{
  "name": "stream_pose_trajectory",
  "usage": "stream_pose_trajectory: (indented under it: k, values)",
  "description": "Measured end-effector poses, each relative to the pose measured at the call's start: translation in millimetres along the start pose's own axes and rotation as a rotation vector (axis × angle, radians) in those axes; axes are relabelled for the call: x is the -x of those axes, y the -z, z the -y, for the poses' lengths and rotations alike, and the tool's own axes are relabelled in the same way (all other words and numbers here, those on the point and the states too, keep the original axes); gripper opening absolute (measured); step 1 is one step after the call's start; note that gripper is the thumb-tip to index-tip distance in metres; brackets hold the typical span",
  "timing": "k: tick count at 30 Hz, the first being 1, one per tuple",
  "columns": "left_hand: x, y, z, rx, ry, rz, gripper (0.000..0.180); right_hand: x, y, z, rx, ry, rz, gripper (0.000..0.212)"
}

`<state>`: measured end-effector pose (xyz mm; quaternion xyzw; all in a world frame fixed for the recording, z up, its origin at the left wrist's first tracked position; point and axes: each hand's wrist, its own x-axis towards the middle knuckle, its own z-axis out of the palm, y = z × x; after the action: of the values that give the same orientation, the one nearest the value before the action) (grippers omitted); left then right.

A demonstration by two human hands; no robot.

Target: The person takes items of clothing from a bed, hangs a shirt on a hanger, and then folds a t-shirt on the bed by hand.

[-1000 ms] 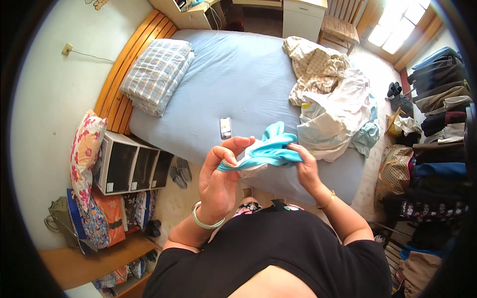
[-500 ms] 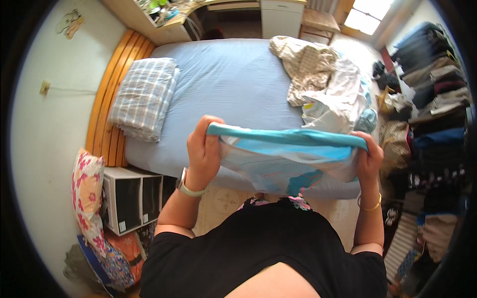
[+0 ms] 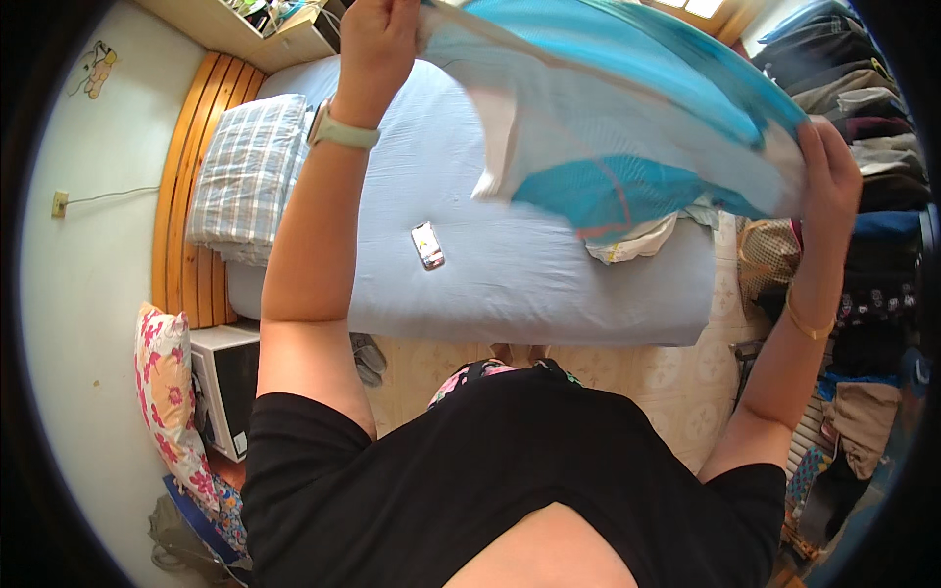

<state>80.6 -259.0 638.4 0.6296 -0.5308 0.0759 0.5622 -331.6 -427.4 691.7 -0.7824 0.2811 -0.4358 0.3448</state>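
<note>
A thin turquoise-and-white garment (image 3: 608, 113) is stretched out in the air over the far side of the bed (image 3: 490, 294). It is blurred by motion, and its exact kind is unclear. My left hand (image 3: 379, 49), raised at the top, is closed on one corner. Lower down at the right, my right hand (image 3: 831, 169) pinches the other end. Between them the cloth billows, its lower edge hanging loose above the sheet. A phone (image 3: 427, 246) with a lit screen lies on the bed, below my left hand.
Folded plaid bedding (image 3: 247, 171) rests by the wooden headboard (image 3: 181, 176). The raised garment partly covers a pale bundle (image 3: 632, 243) on the bed. Stacked clothes (image 3: 863, 108) line the right side. A flowered pillow (image 3: 165, 392) and white cabinet (image 3: 223, 382) stand at the left; slippers (image 3: 368, 358) lie on the floor.
Both hands have risen and moved farther out over the bed, the left one higher. The garment has swung up and spread wide, uncovering the phone and hiding most of the heaped cloth.
</note>
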Motion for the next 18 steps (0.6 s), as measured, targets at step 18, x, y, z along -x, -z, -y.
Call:
stream_pose_trajectory:
  k: [18]
  values:
    - [420, -61, 223, -0.101, 0.928, 0.532, 0.028, 273, -227, -268, 0.290, -0.431, 0.683, 0.024]
